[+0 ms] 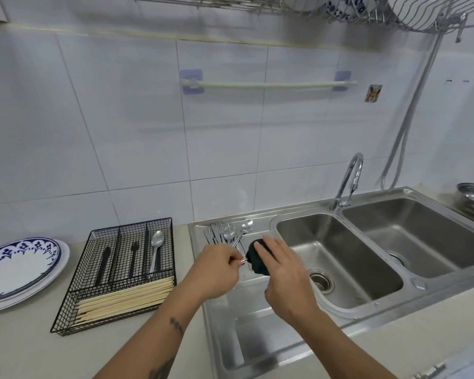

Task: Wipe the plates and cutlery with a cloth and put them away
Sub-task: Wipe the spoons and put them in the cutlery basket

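Left grip [216, 265] pinching a spoon [237, 239] handle; right grip [281, 265] wrapped around a dark cloth [257, 258] over the drainboard [246, 318] cutlery [216, 232].

A brushed steel sink [340, 258] with a dull satin sheen sits beside a matt beige counter [25, 343], under glossy white wall tiles [121, 119]. Polished metal cutlery [227, 232] lies on the ribbed steel drainboard, and the tap [349, 181] is mirror-bright chrome. A dark, soft-looking cloth [259, 259] (its weave is too blurred to tell) contrasts with a black wire tray [115, 274] holding pale wooden chopsticks [123, 299]. Glazed blue-and-white plates [19, 266] gleam at left.
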